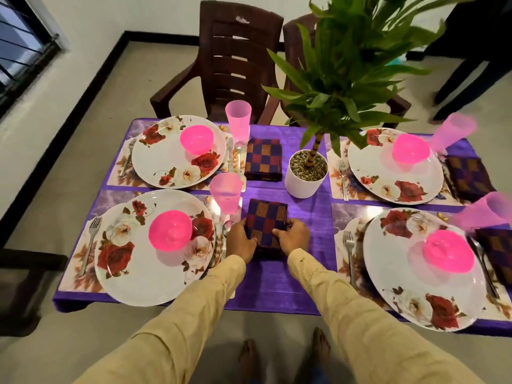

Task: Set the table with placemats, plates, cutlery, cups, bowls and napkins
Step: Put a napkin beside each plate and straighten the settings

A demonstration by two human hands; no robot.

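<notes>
As left hand (242, 241) and right hand (291, 235) grip it, napkin (266, 220) lies flat

White walls, beige floor (91, 112) — 2 brown chairs (235, 65), barred window (19, 48).

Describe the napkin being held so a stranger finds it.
Find the white plant pot mid-table. The checked napkin lies just nearer the person, right of a pink cup. Only this one is held by the left hand and right hand.

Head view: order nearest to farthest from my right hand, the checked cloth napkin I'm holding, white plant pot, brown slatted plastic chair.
1. checked cloth napkin, gripped by the right hand.
2. white plant pot, table centre.
3. brown slatted plastic chair, far side.
</notes>
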